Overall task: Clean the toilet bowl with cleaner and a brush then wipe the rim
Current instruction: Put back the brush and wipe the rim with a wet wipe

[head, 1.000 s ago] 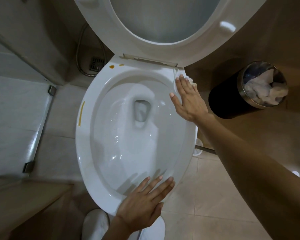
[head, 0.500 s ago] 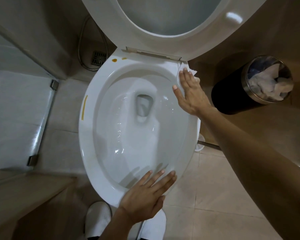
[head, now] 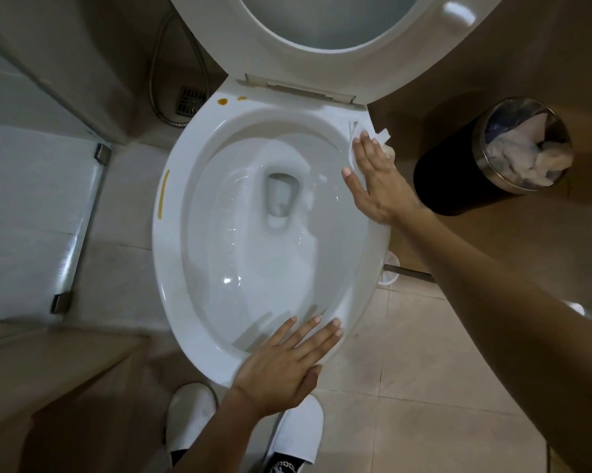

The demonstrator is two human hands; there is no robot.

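Toilet bowl [head: 171,240] is occupying frame centre, seat [head: 219,46] standing raised at 12 o'clock. Rim is carrying a yellow streak [head: 164,194] at 9 o'clock and two brown spots [head: 223,102] at 11 o'clock. Bin [head: 458,179], holding crumpled paper, is standing on the floor at 3 o'clock, apart from the bowl. Left hand [head: 284,367] is resting flat on the rim at 6 o'clock, fingers straight, holding nothing. Right hand [head: 376,179] is pressing a white tissue [head: 383,135] flat against the rim at 2 o'clock, fingers extended.
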